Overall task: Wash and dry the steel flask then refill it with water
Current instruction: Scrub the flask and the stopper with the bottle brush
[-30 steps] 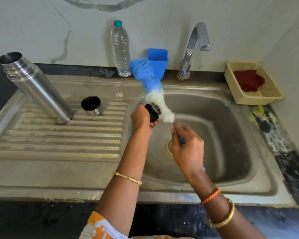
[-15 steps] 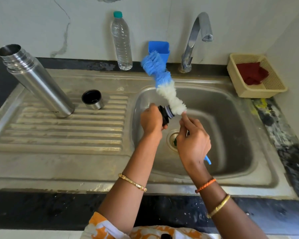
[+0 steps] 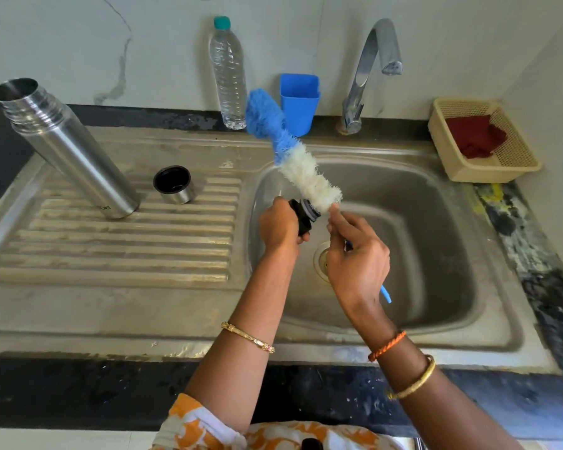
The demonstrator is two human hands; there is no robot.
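Over the sink basin [image 3: 436,254], a person's left hand [image 3: 278,227] curls around a small black flask stopper [image 3: 303,216] while the right hand [image 3: 358,264] pinches the blue handle of a long bottle brush [image 3: 301,170]. The brush's white bristles touch the stopper, and its blue tip points up toward the back edge of the counter.

The steel flask [image 3: 69,151] itself stands open-mouthed on the ribbed draining board [image 3: 111,254], well apart from both hands, at the board's far left. Just beside it, on the side nearer the basin, its steel cup lid [image 3: 175,185] sits mouth up, its dark interior showing.

Along the back edge of the counter, a clear plastic water bottle [image 3: 228,76] with a green cap stands upright, holding water. Next to it is a blue plastic holder [image 3: 301,99]; its contents cannot be seen. The chrome tap [image 3: 368,73] rises to its right. At the far right corner, a cream mesh basket [image 3: 462,170] holds a crumpled dark red cloth [image 3: 475,136].
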